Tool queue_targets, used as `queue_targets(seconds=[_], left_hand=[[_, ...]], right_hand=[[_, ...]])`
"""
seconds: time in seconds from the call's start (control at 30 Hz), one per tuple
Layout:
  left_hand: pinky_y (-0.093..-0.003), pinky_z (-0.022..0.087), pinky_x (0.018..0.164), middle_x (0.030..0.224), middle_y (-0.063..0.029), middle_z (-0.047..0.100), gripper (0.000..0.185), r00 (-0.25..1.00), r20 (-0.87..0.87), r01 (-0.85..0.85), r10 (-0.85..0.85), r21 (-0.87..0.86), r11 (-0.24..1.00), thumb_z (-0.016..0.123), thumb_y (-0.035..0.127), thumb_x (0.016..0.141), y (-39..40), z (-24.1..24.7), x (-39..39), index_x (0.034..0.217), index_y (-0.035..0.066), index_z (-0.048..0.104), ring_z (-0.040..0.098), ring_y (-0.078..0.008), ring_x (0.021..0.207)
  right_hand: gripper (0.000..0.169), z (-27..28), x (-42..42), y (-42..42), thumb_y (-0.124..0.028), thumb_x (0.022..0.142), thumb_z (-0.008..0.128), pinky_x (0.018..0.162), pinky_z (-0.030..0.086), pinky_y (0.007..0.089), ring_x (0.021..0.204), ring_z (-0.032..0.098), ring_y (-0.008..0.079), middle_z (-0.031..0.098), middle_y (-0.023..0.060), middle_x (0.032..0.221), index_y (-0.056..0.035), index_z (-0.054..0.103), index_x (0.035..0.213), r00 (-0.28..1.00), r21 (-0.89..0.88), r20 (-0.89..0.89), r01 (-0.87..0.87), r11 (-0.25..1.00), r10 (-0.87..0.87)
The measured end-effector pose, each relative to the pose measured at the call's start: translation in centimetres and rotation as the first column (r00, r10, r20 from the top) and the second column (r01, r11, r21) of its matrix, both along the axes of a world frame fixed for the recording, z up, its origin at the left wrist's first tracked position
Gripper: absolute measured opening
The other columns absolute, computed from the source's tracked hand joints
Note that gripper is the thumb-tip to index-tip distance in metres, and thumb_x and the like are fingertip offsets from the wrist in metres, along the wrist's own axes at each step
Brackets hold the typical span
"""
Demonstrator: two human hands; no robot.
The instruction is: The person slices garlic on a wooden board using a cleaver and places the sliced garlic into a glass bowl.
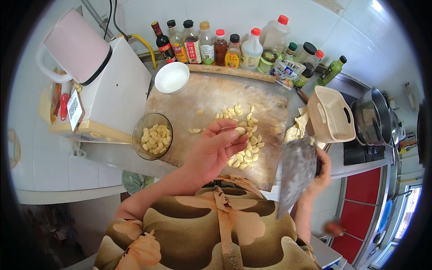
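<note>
Between the thumb and fingers of my left hand [216,146] is a peeled garlic clove [240,130], raised over the wooden cutting board [179,108]. My right hand [320,173] grips a cleaver [297,172] past the board's right edge, its broad dark blade turned towards me. Many loose garlic cloves [248,157] lie spread on the board beyond and to the right of my left hand, which hides some of them. A few more cloves [193,131] rest to its left. At the board's left side, a glass bowl [136,138] holds a heap of peeled cloves.
A white bowl [172,77] sits at the board's far left corner. Behind it run a rolling pin [233,73] and a row of bottles [220,49]. On the right stand a beige plastic basket [325,114] and metal pots [373,116]. A white appliance [114,87] bounds the left.
</note>
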State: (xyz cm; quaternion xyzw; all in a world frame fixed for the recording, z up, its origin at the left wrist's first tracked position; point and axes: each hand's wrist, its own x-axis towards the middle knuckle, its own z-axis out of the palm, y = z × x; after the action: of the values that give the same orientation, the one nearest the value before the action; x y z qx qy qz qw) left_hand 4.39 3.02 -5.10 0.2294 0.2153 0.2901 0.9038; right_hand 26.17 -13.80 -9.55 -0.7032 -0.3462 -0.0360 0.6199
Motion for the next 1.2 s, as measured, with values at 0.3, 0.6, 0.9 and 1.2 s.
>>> queue_targets(seconds=[0.3,0.6,0.9,1.2], left_hand=[[-0.0363,0.055,0.1,0.123,-0.0131,0.066,0.023,0.981,-0.194,-0.01,-0.005,-0.075,0.997,0.06,0.014,0.1,-1.3,2.9,1.0,0.122,0.008,0.057,0.064,-0.022,0.116],[-0.0368,0.053,0.101,0.129,-0.0168,0.064,0.023,0.996,-0.077,0.039,-0.039,0.001,0.999,0.059,0.016,0.101,-1.4,3.3,0.6,0.122,0.008,0.053,0.063,-0.0237,0.119],[-0.0262,0.052,0.09,0.119,-0.0069,0.068,0.014,0.987,-0.147,0.12,-0.072,0.351,0.929,0.06,0.009,0.1,-1.0,0.9,0.2,0.114,0.005,0.061,0.063,-0.0105,0.104],[-0.0221,0.051,0.088,0.115,-0.0021,0.068,0.032,0.992,-0.122,0.059,-0.031,0.231,0.971,0.061,0.007,0.1,-2.2,2.3,0.3,0.132,0.006,0.063,0.062,-0.0063,0.103]], right_hand=[[0.037,3.6,-3.7,3.1,-0.014,0.064,0.078,0.086,0.042,0.0415,0.074,0.057,0.023,0.061,0.0031,0.077,-0.0104,0.07,0.1,0.835,-0.11,0.514,-0.165,0.98,0.198],[0.038,4.1,-4.6,4.1,-0.016,0.064,0.079,0.085,0.042,0.0408,0.072,0.056,0.0214,0.06,0.0023,0.075,-0.0117,0.071,0.101,0.811,-0.093,0.525,-0.248,0.964,0.259],[0.039,4.3,-4.9,4.4,-0.019,0.062,0.08,0.084,0.042,0.0402,0.071,0.056,0.021,0.059,0.0019,0.075,-0.0121,0.071,0.1,0.807,-0.065,0.536,-0.251,0.966,0.246],[0.037,4.3,-5.2,4.6,-0.022,0.062,0.079,0.083,0.043,0.0394,0.07,0.057,0.019,0.059,0.0007,0.075,-0.0129,0.072,0.098,0.795,-0.071,0.548,-0.265,0.962,0.26]])
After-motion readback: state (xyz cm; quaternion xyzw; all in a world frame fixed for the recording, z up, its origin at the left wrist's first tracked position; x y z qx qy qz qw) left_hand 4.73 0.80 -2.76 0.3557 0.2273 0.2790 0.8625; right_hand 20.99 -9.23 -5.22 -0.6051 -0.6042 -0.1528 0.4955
